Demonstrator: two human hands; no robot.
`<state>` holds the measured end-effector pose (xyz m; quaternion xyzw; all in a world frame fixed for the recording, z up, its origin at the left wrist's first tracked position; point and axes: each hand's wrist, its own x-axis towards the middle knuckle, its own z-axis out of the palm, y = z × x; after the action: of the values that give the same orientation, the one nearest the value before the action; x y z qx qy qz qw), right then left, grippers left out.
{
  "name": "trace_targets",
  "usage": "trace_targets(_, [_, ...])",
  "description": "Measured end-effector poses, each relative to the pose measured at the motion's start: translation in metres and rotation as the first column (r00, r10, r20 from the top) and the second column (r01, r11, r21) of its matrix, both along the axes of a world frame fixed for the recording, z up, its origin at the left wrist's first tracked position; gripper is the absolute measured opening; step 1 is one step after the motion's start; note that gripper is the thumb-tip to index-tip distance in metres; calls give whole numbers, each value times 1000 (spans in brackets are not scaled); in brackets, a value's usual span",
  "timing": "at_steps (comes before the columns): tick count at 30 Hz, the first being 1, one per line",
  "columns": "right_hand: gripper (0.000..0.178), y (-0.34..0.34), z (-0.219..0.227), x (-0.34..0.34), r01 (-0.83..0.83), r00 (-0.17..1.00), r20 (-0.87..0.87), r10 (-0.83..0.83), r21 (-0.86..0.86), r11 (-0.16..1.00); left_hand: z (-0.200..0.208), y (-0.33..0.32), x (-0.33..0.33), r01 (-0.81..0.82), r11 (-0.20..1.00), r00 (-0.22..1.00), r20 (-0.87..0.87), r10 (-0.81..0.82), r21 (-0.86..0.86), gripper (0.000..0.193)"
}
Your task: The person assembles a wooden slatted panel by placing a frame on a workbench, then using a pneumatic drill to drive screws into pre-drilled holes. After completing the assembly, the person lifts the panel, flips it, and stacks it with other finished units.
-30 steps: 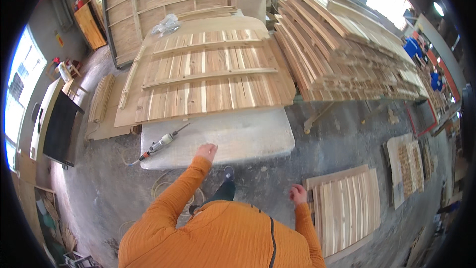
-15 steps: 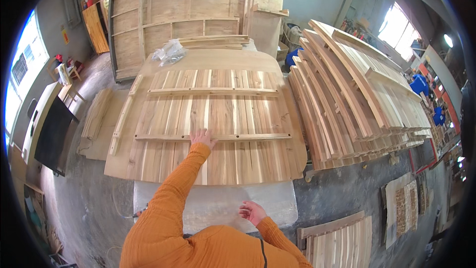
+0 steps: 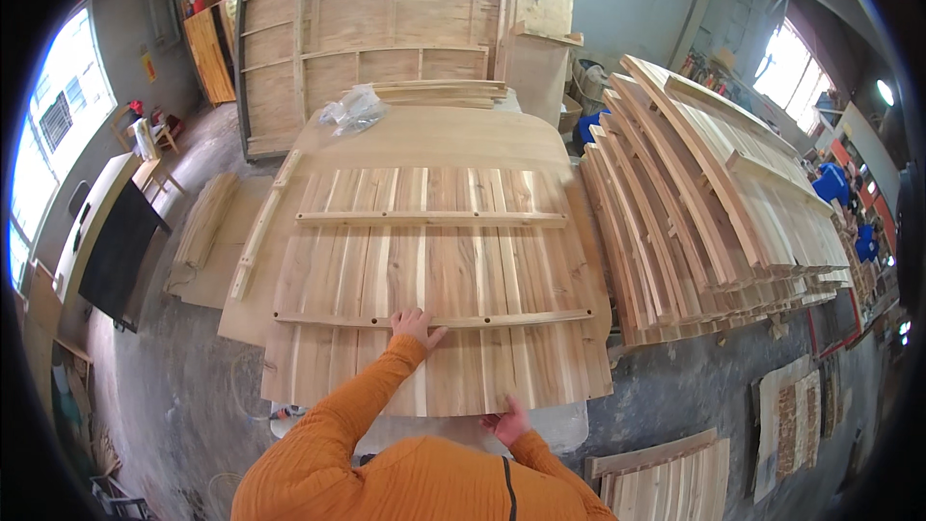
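Note:
A slatted wooden panel (image 3: 463, 275) lies on a larger brown board (image 3: 463, 135), its near edge jutting out toward me. Two battens run across it: a far batten (image 3: 434, 219) and a near batten (image 3: 521, 319), both with dark holes. My left hand (image 3: 415, 326) has its fingers hooked over the near batten, left of its middle. At the panel's near edge, right of centre, my right hand (image 3: 509, 422) pinches the rim, thumb up on top and fingers lower. Its fingertips are partly hidden.
Stacked slatted panels (image 3: 694, 203) lean outward on the right. A loose wooden strip (image 3: 265, 222) and crumpled clear plastic (image 3: 354, 110) lie on the brown board. Another slatted panel (image 3: 666, 478) is low at the right. A large framed panel (image 3: 376, 39) stands behind.
The slatted panel has slid toward me across the brown board, my left hand moving with its near batten. My right hand, which was apart from the panel, now meets its near edge.

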<state>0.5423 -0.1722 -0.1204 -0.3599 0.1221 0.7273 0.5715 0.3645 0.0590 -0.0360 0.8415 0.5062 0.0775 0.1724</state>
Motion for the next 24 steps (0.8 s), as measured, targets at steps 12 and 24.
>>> trace_targets(12, [29, -149, 47, -41, -41, 961, 277, -9, 173, 984, 61, -287, -144, 300, 953, 921, -275, -275, 53, 74])
trace_targets(24, [40, -182, 249, -36, -272, 772, 601, -207, 606, 748, 198, -310, -160, -79, 509, 974, 174, -143, 857, 24])
